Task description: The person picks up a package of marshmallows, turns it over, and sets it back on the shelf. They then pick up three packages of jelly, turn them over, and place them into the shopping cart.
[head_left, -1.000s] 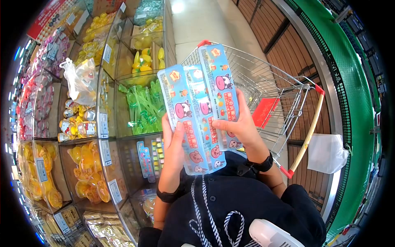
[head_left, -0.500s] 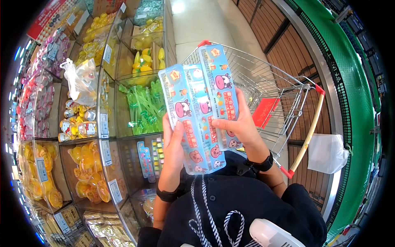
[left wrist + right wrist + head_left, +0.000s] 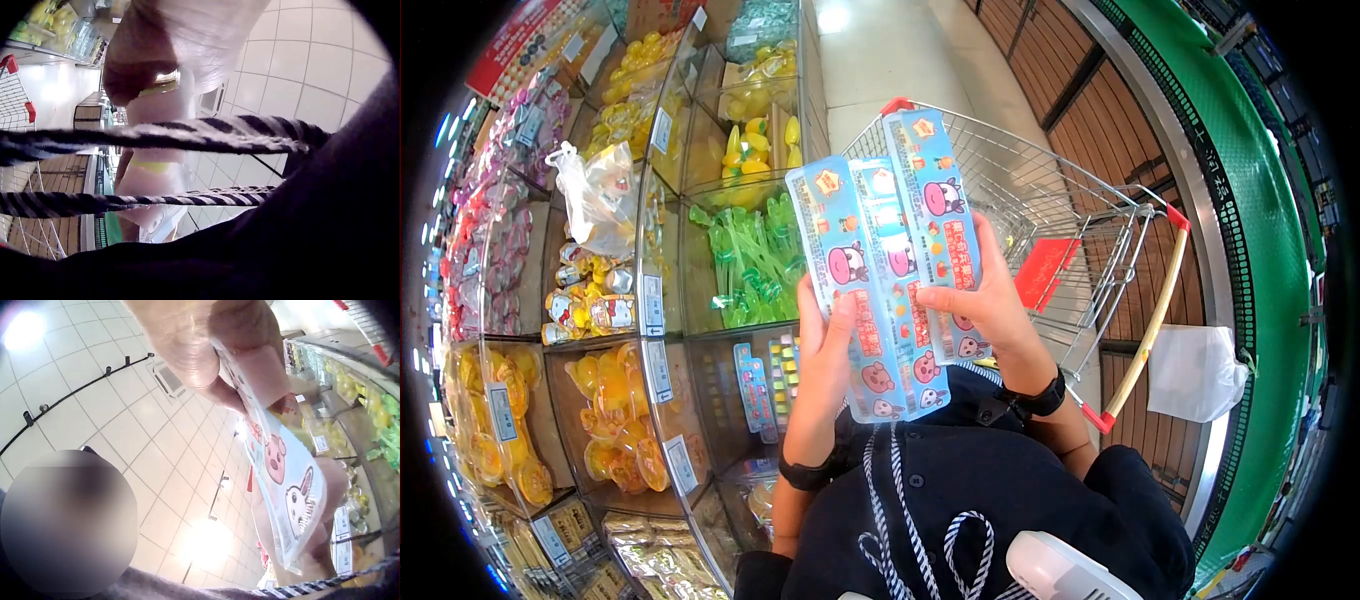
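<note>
I hold three long blue snack packets [image 3: 885, 265], printed with cartoon cows, bears and rabbits, fanned out upright in front of my chest. My left hand [image 3: 825, 350] grips the leftmost packet from the side, thumb across its front. My right hand [image 3: 983, 303] grips the right packet, thumb on its printed face and fingers behind. In the right wrist view the right hand [image 3: 206, 344] pinches a packet [image 3: 287, 487] showing a pig and a rabbit. In the left wrist view the left hand [image 3: 162, 44] is partly hidden by striped drawstrings [image 3: 156, 137] and dark cloth.
A wire shopping cart [image 3: 1060, 190] with red corners stands just behind the packets, a red item [image 3: 1043, 270] inside it. Clear bins of sweets [image 3: 740, 260] fill curved shelves on the left, with more blue packets [image 3: 752, 390] in a lower bin. A tiled aisle [image 3: 880, 50] runs ahead.
</note>
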Tool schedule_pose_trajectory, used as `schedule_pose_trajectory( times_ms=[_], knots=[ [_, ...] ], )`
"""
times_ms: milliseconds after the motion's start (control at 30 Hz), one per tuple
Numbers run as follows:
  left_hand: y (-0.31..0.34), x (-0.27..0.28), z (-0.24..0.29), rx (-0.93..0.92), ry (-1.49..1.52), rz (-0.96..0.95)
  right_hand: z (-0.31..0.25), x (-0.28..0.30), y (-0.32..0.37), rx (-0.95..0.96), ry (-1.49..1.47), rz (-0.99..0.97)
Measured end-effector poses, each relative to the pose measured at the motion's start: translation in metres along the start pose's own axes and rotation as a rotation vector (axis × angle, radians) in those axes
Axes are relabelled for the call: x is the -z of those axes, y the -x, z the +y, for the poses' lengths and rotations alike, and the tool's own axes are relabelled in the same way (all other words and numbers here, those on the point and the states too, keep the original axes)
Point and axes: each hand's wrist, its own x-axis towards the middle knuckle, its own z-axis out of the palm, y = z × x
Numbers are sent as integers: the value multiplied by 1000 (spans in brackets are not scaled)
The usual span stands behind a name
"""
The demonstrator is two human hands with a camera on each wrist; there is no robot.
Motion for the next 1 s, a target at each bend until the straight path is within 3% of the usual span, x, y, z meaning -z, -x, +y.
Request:
schedule_pose_trajectory(
  times_ms=[700, 1000],
  knots=[
    [2, -2, -7, -144, -261, 53, -3, -5, 4, 52, 144, 27],
    [2, -4, -8, -172, -241, 51, -3, -5, 6, 98, 174, 9]
  ],
)
